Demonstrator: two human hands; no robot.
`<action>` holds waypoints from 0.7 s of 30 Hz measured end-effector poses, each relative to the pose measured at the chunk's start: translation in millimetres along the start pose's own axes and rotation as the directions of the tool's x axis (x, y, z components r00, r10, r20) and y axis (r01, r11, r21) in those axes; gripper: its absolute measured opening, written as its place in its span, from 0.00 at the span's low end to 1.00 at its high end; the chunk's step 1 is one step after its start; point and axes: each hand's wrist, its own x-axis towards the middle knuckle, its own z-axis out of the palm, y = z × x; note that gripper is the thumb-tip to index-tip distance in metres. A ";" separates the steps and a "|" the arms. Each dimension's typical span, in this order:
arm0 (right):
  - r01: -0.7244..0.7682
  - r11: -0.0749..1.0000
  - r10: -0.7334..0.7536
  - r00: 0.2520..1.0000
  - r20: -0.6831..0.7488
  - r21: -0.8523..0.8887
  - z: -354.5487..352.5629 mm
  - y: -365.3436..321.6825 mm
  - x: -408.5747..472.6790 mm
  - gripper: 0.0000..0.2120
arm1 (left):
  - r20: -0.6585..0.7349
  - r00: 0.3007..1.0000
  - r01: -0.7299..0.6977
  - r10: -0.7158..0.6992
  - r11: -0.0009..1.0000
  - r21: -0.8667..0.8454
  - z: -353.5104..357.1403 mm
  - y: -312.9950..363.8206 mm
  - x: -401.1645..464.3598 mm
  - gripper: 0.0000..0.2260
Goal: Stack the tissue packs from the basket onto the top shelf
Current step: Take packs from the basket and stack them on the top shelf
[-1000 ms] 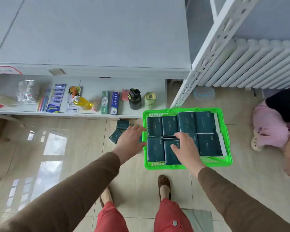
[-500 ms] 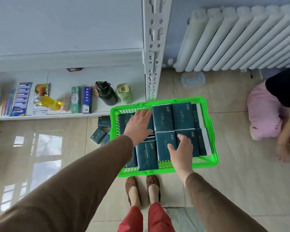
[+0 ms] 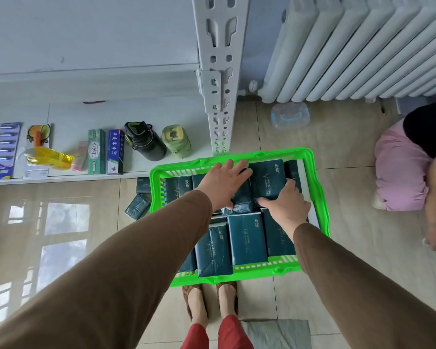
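Basket: The green basket sits on the floor, just in front of my feet and right by the white shelf post.
Tissue packs: Dark blue-green tissue packs fill the basket. They lie flat, side by side, in a far row and a near row.
My left hand: My left hand lies on a pack in the far row, near the middle of the basket. My fingers are stretched out and reach to the far rim. My thumb curls round the near end of this pack.
My right hand: My right hand lies on the next pack to the right. My fingers bend over its right side and my thumb sits on its near edge. So this grip pinches the pack.
Top shelf: The top shelf is the big pale board at the far left, above the low shelf.
Low shelf: The low shelf holds two toothpaste boxes, a black bottle, a green bottle, a yellow pack and a card of blue things.
Floor packs: Two more dark packs lie on the floor, just left of the basket.
Radiator: A white radiator stands at the far right. A clear box with a blue handle lies under it.
Other person: Someone in pink trousers crouches at the right edge, apart from the basket.
Near floor: A grey cloth lies on the floor by my right foot.
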 end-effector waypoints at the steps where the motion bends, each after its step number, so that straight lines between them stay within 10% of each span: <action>1: 0.001 1.000 -0.001 1.000 -0.007 -0.016 0.3 -1.3 1.3 0.45 | -0.001 1.000 -0.011 0.011 1.000 0.021 -1.0 -1.9 -0.4 0.49; 12: 0.304 0.901 -0.294 0.953 -0.080 0.310 -32.1 -48.6 -48.9 0.20 | -0.038 0.957 0.264 -0.287 0.917 -0.298 -35.0 -60.5 -102.7 0.26; 21: 0.474 0.721 -0.583 0.809 0.072 0.505 -33.4 -216.7 -174.6 0.34 | -0.029 0.746 0.553 -0.665 0.644 -0.528 -55.6 -188.7 -353.0 0.25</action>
